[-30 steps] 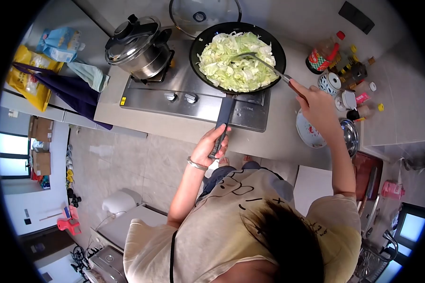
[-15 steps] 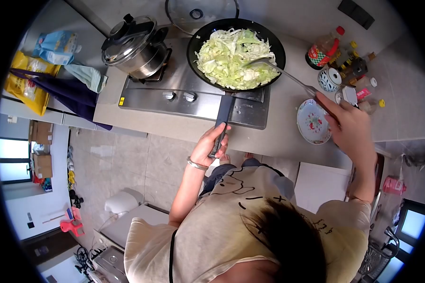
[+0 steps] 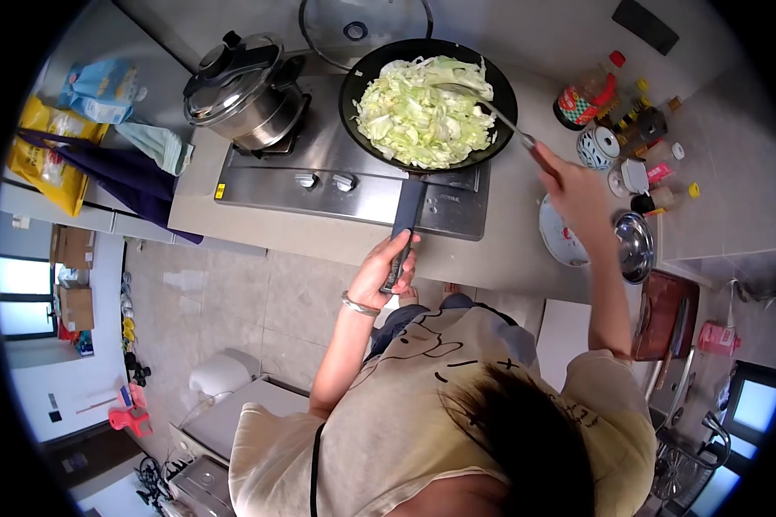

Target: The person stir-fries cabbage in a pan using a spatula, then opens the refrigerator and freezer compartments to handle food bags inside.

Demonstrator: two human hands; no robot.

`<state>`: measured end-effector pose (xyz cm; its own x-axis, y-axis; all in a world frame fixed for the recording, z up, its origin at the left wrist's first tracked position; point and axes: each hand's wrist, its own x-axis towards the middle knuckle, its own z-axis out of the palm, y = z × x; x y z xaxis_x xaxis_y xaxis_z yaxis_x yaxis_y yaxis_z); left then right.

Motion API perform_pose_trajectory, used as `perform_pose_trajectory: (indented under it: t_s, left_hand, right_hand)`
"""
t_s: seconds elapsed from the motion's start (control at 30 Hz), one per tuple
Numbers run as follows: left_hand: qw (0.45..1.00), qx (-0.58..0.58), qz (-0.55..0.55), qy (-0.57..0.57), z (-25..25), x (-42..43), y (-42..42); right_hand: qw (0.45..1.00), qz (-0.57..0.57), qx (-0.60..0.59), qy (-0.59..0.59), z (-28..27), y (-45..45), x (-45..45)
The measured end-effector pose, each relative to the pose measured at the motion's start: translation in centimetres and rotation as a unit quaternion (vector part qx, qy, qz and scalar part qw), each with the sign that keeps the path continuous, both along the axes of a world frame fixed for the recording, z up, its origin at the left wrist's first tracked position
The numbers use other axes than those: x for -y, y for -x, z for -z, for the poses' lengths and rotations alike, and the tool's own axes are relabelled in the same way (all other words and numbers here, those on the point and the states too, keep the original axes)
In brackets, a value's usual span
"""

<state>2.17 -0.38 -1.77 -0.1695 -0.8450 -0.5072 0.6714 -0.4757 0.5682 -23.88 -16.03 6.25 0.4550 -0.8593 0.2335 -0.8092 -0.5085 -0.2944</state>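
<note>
Chopped cabbage fills a black frying pan on the steel gas stove. My left hand is wrapped round the pan's dark handle, below the stove's front edge. In my right hand is the handle of a metal spatula, which slants in over the pan's right rim. Its blade rests among the cabbage near the back of the pan and is partly covered. Under my right forearm is a white floral bowl, partly hidden.
A lidded steel pot occupies the left burner. Behind the pan leans a glass lid. At the right stand an oil bottle, a patterned jar and several other bottles. A steel bowl sits near the counter's right end.
My right hand has moved left and slightly up, pushing the spatula deeper into the pan. The cabbage has shifted and the steel bowl is now uncovered. My left hand keeps its grip on the handle.
</note>
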Motion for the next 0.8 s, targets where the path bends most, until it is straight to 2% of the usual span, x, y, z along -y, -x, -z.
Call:
perform_pose_trajectory:
  t_s: [0.1,0.17,0.3,0.4,0.6,0.7,0.77,0.8]
  left_hand:
    - [1.0,-0.008,0.004,0.004,0.3,0.0,0.1]
    - [1.0,-0.008,0.003,0.003,0.3,0.1,0.0]
    - [1.0,-0.008,0.003,0.001,0.2,0.1,0.1]
    - [1.0,-0.007,0.002,0.002,0.3,0.0,0.1]
    - [1.0,-0.016,0.01,0.011,0.6,0.0,-0.1]
    - [1.0,-0.009,0.005,0.004,0.1,0.1,0.0]
    - [1.0,-0.013,0.002,0.001,0.1,0.0,0.1]
    - [1.0,-0.015,0.003,0.002,0.2,0.1,0.1]
  right_hand:
    - [0.999,-0.04,0.016,-0.022,3.6,-2.5,0.3]
    - [0.997,-0.072,0.016,-0.025,4.0,-2.5,0.0]
    - [0.994,-0.105,-0.032,-0.024,-2.6,0.3,-2.8]
    - [0.984,-0.021,-0.163,-0.069,-8.7,0.5,-6.1]
    - [0.992,-0.062,-0.105,0.04,-1.9,-1.3,-2.5]
    - [0.998,-0.06,-0.009,0.02,-3.3,0.3,0.3]
    - [0.998,-0.003,-0.031,-0.049,-6.3,1.5,0.8]
    - [0.998,0.016,-0.043,-0.03,-7.6,1.4,0.7]
